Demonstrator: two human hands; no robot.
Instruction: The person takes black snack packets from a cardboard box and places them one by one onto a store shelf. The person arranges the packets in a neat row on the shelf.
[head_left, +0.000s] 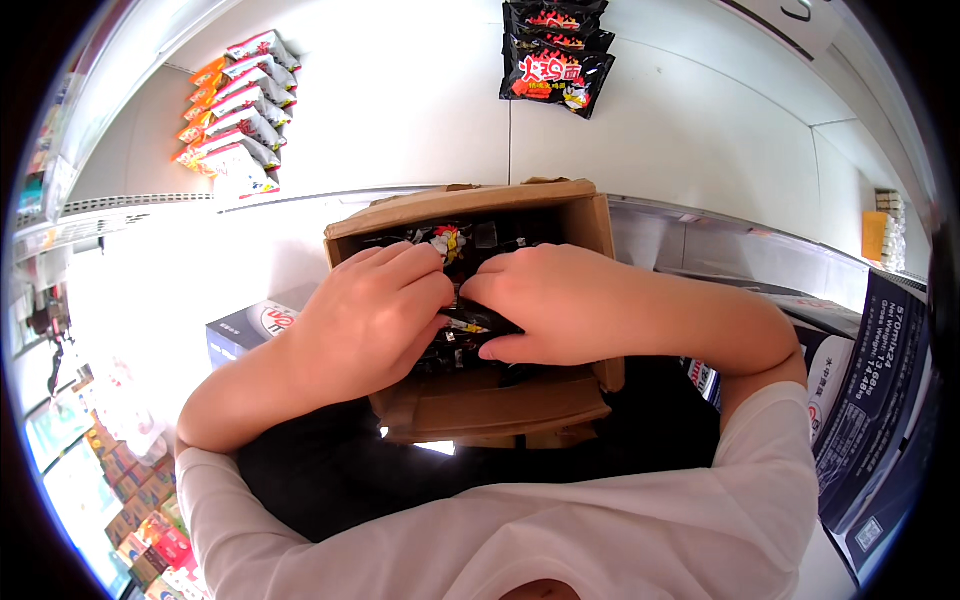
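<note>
Fingers curl inward on our left hand point(380, 305), their tips hidden, so we cannot tell whether it grips anything. Between our hands, black instant-noodle packets point(485, 316) lie inside an open cardboard carton point(490, 408), tilted toward us. Our right hand point(550, 302) has its thumb apart from its fingers over a black packet; we cannot tell how firmly it is held. Above the carton, a short row of similar black packets point(555, 75) stands on the shelf. With those few out and others boxed, we judge the work only partway along; the carton's depth hides how many are left.

Across the room from the left, we see stacked coloured packages point(170, 545) low down, a dark blue-and-white drinks carton point(228, 340) beside our left forearm, and orange-and-white packets point(245, 110) lined up on the white shelf point(400, 125). Much of that shelf is bare. Farther right are large navy cartons point(870, 400) and, above them, an orange item point(876, 236) beside pale stacked goods point(890, 210). What supports the cardboard carton is hidden.
</note>
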